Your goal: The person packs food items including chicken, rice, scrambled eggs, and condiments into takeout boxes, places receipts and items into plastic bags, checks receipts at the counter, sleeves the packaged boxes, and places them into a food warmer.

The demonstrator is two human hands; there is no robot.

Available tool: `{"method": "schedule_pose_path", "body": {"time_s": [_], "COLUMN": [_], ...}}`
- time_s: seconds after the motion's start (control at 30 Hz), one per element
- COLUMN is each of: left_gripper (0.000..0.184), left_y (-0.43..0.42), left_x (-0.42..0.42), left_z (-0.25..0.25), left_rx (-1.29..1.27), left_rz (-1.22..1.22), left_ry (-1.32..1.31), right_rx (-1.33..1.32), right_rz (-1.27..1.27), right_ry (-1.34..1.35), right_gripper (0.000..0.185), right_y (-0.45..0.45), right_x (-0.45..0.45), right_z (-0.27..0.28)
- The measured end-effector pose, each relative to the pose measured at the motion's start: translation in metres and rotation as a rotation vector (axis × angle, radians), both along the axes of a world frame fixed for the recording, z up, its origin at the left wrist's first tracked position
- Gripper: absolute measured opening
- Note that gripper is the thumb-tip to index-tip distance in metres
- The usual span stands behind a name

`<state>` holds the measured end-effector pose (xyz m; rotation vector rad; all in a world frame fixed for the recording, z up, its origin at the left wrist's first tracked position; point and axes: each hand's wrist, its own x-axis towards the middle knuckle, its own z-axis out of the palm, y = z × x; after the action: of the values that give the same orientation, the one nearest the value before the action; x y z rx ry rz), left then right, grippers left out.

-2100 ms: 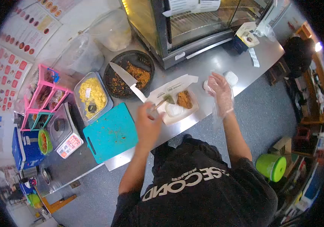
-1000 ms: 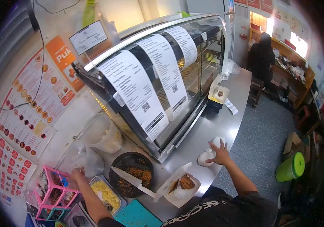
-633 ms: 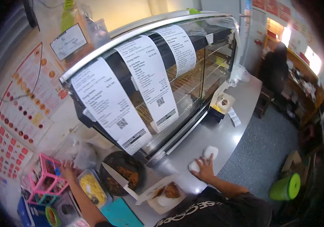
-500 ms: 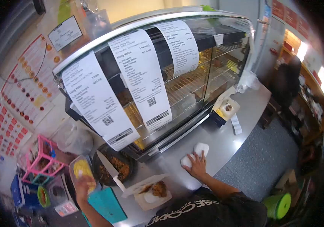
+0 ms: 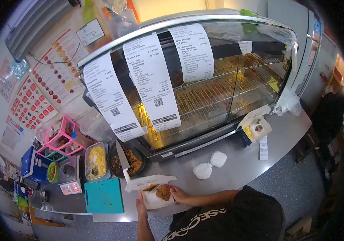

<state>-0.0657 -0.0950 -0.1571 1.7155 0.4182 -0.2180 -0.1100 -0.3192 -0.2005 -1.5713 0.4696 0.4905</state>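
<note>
An open food box (image 5: 160, 206) is gripped by its opposite sides, left hand (image 5: 141, 206) on one, right hand (image 5: 178, 195) on the other; it is held at the near edge of the counter (image 5: 236, 172). Inside, a brown fried piece (image 5: 164, 192) is seen beside something white. A knife (image 5: 122, 156) is laid across a dark bowl (image 5: 142, 168). Teal board (image 5: 103, 196) is set to the left, two white bundles (image 5: 202, 170) to the right. Behind, printed slips (image 5: 156, 80) are hung over a glass case (image 5: 220, 96).

The cutting board (image 5: 103, 196) lies left of the food box (image 5: 151, 182).
</note>
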Motion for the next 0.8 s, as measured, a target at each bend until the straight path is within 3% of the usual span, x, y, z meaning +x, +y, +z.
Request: {"method": "schedule_pose_path", "body": {"time_s": [0.07,0.13,0.2,0.23,0.3,0.43,0.5,0.53,0.6,0.67,0.73,0.8], "left_gripper": [0.053,0.048,0.043,0.043,0.042,0.045,0.046,0.046,0.051,0.056,0.061,0.065], "left_y": [0.005,0.001,-0.007,-0.017,-0.038,-0.003,0.023,0.017,-0.018,-0.032,-0.039,-0.04], "left_x": [-0.001,-0.001,0.0,-0.005,-0.012,0.003,0.017,0.016,0.005,0.001,-0.003,-0.011], "left_z": [-0.029,-0.024,-0.02,-0.003,0.043,-0.04,-0.076,-0.063,0.009,0.013,0.021,0.037], "left_rx": [-0.026,0.011,0.038,0.02,-0.012,-0.563,-0.724,-0.737,-0.762,-0.778,-0.841,-0.952], "left_rz": [0.019,0.051,0.144,0.125,0.084,-0.181,-0.296,-0.286,-0.265,-0.269,-0.267,-0.256], "left_ry": [-0.03,0.078,0.156,0.194,0.264,0.218,0.285,0.293,0.307,0.2,0.133,0.106], "right_rx": [-0.004,-0.032,0.052,0.093,0.04,0.207,0.233,0.246,0.171,0.221,0.392,0.355], "right_rz": [0.013,0.039,-0.031,-0.064,-0.104,-0.177,-0.181,-0.182,-0.14,-0.125,-0.135,-0.02], "right_ry": [-0.018,-0.034,-0.134,-0.182,-0.175,-0.165,-0.155,-0.149,-0.132,-0.091,-0.016,-0.095], "right_gripper": [0.055,0.056,0.058,0.06,0.061,0.067,0.068,0.069,0.061,0.059,0.06,0.06], "right_y": [-0.007,-0.022,-0.022,-0.023,-0.032,-0.047,-0.047,-0.049,-0.055,-0.06,-0.069,-0.087], "right_x": [-0.002,-0.004,0.002,0.003,-0.003,-0.012,-0.01,-0.011,-0.013,-0.014,-0.026,-0.022], "right_z": [0.011,0.017,-0.017,-0.032,-0.009,0.059,0.034,0.022,0.019,0.038,0.104,0.132]}}
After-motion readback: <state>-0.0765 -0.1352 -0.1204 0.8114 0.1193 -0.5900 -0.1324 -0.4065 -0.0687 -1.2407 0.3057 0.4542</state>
